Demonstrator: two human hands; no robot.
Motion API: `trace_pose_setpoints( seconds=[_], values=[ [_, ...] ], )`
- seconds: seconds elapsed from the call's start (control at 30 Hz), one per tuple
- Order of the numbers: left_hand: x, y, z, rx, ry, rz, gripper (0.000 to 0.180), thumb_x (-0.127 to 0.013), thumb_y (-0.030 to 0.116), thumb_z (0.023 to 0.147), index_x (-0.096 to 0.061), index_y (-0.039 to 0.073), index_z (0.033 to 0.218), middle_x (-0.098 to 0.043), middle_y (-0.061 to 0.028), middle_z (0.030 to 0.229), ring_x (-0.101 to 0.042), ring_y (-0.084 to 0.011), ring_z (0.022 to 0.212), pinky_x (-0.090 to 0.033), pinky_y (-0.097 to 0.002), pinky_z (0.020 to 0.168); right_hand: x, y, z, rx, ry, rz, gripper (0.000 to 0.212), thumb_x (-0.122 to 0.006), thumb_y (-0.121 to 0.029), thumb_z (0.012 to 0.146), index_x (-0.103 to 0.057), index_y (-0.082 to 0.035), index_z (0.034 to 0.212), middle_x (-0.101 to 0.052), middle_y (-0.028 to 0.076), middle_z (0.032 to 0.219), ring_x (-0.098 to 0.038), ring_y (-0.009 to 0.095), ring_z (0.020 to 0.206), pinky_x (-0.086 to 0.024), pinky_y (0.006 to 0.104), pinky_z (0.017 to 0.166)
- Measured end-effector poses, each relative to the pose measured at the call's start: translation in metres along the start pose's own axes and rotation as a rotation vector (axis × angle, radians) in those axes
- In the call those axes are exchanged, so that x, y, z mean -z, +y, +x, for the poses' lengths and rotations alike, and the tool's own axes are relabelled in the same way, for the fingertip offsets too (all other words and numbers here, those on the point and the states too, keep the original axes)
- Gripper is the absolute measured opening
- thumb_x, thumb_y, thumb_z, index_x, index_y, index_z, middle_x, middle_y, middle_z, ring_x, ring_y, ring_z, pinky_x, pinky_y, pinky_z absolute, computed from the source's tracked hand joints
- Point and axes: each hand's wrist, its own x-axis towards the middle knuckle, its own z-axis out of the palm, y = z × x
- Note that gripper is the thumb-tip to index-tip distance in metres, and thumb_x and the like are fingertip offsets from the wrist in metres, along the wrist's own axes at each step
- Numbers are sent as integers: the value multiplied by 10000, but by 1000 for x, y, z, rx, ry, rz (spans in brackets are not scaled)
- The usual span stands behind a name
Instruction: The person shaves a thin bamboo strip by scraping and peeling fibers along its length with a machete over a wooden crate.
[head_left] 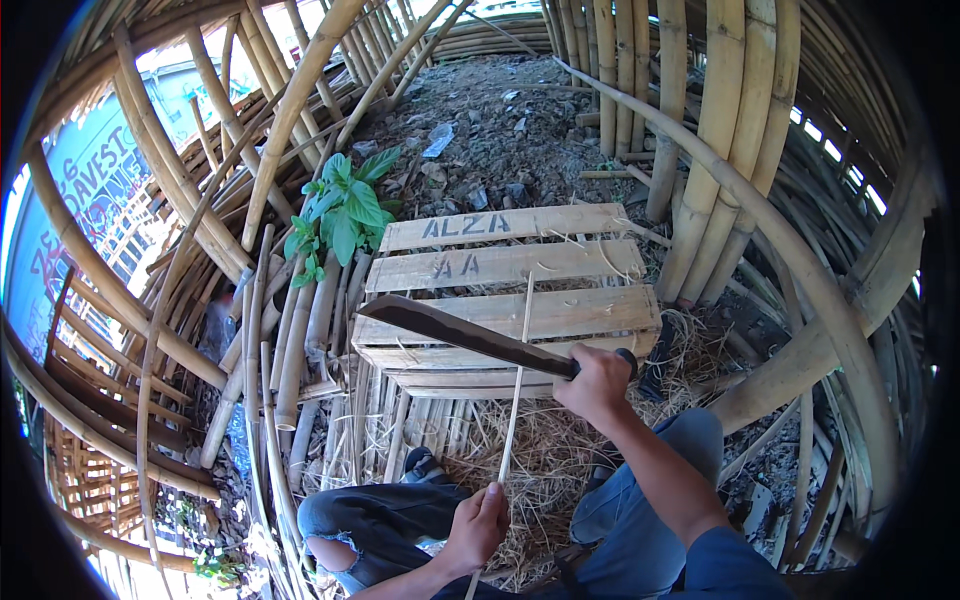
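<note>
Bamboo poles [730,150] form the surrounding frame, L, R and far side. Slatted wooden crate [510,263] sits on the ground ahead of the person, approx. ctr of view, w/ a leafy plant [352,205] beside its far L corner. Jeans-clad legs [650,465] are bent at the knees, one per side, nearer than the crate. Machete [450,330] extends across the near part of the crate, tip to L and slightly farther away, handle to R. Bamboo strip [511,430] runs lengthwise btwn the legs, far end over the crate, passing under the blade; blade-to-strip contact cannot be confirmed. R hand [596,385]: clenched around the machete handle, back of hand up, butt protruding on the R; forearm comes in diagonally from lower R, approx. straight at wrist. L hand [477,528]: lower and nearer the body, fingers curled around the strip, thumb lying along it, pointing fwd; forearm enters from lower edge, angled up to R. Straw-like shavings [545,455] cover the ground btwn crate and legs.
</note>
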Motion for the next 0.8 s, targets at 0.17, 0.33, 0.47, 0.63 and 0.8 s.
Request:
trace_pose_setpoints(
  seconds=[0.17, 0.33, 0.47, 0.63, 0.8],
  values=[
    [8, -4, 0, -48, 25, 118, 410, -332, 325, 1005, -438, 58, 712, -402, 21, 566, -358, -57, 496, -309, -225, 455, 7, -20, -14, 153, -25, 215, 154, -672, -137, 513, -574, -96, 624, -577, 91, 570, -598, 280, 553, -457, 370, 540],
    [2, -1, -1, -25, 42, 121, 401, -352, 315, 1001, -442, 49, 715, -406, 19, 569, -367, -56, 499, -319, -226, 461, 1, 0, -1, -26, -26, 51, 135, -669, -133, 528, -581, -91, 621, -582, 92, 560, -595, 282, 535, -458, 377, 526],
    [5, -6, -2, -36, 47, 135, 394, -360, 305, 1000, -442, 47, 714, -412, 18, 569, -366, -56, 495, -318, -228, 456, -2, -8, -12, 38, 51, 150, 131, -657, -122, 537, -551, -80, 603, -561, 111, 538, -579, 286, 498, -439, 382, 480],
    [0, 2, -4, -77, 40, 160, 403, -349, 306, 1002, -442, 51, 704, -417, 11, 559, -371, -61, 486, -322, -234, 450, 1, 6, 6, 11, 72, 40, 131, -649, -117, 538, -536, -81, 593, -536, 101, 520, -561, 291, 477, -422, 368, 460],
    [8, -10, 1, -58, 67, 98, 401, -349, 312, 1002, -434, 59, 703, -402, 13, 552, -363, -62, 475, -309, -232, 441, -3, -6, -6, 107, 77, 82, 206, -691, -177, 499, -526, -81, 578, -563, 84, 545, -580, 255, 499, -453, 373, 507]
  ],
)
